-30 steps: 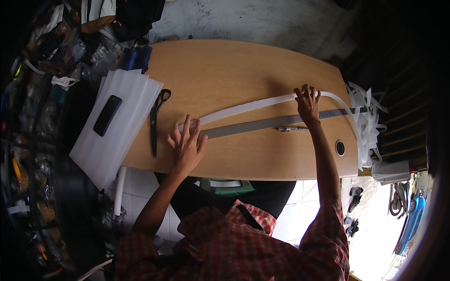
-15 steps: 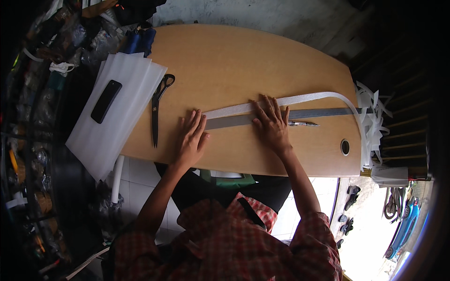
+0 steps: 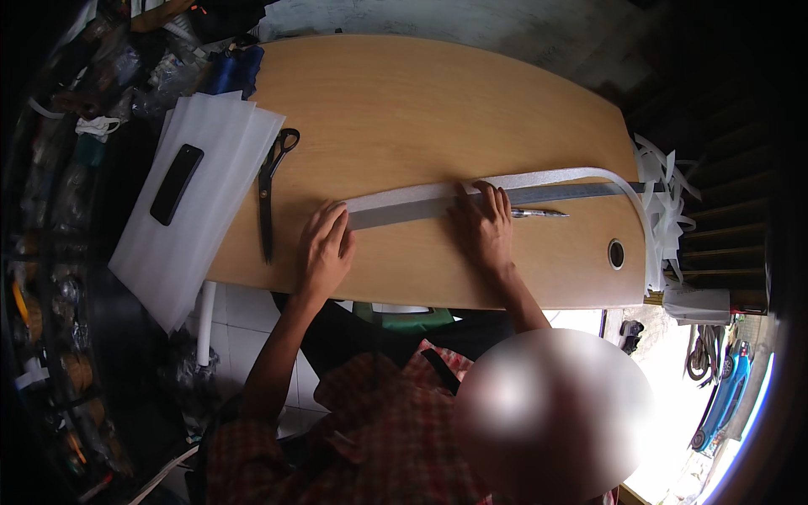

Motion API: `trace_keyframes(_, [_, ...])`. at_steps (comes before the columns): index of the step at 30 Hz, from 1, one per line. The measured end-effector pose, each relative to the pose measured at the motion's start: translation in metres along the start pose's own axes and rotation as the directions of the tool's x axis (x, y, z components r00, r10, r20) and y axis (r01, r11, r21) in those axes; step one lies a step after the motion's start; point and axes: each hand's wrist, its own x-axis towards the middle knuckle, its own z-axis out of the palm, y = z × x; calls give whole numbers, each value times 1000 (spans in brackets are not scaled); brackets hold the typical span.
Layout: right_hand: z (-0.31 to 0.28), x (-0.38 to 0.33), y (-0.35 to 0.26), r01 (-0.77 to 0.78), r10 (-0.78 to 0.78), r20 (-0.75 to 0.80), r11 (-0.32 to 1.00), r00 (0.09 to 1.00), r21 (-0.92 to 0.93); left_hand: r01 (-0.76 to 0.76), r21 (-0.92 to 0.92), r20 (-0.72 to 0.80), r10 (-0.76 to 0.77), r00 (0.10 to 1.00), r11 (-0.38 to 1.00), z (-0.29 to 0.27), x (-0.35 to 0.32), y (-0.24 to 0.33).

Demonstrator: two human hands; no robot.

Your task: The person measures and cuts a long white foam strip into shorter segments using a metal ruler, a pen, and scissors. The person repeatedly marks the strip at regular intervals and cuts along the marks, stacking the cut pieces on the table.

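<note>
A steel ruler (image 3: 400,214) lies across the tan tabletop, with a white foam strip (image 3: 547,178) running along its far edge. My left hand (image 3: 324,248) rests over the left ends of both, fingers side by side and stretched forward, thumb near the ruler. Further right, my right hand (image 3: 486,227) bears on the ruler and the strip's edge, its fingers apart and slightly bent. Neither hand is lifting anything. Just right of my right hand lies a pen (image 3: 541,213). The strip's right end curves down toward the table's right edge.
Black scissors (image 3: 266,194) lie left of my left hand. A dark phone (image 3: 177,185) sits on stacked white foam sheets (image 3: 223,185) overhanging the table's left edge. Cut white strips (image 3: 665,210) hang at the right edge, near a round hole (image 3: 617,253) in the tabletop (image 3: 421,101).
The ruler has shifted up against the foam strip, closing the gap between them. My left hand has moved slightly left, its fingers drawn together; my right hand's fingers have bent. The view has shifted slightly.
</note>
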Motion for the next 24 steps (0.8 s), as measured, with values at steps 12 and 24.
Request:
trace_keyframes(12, [-4, 1, 3, -36, 35, 11, 995, 999, 91, -66, -10, 186, 67, 980, 998, 26, 42, 38])
trace_keyframes(24, [-13, -1, 52, 114, -121, 91, 990, 988, 81, -189, 43, 190, 178, 965, 981, 35, 45, 38])
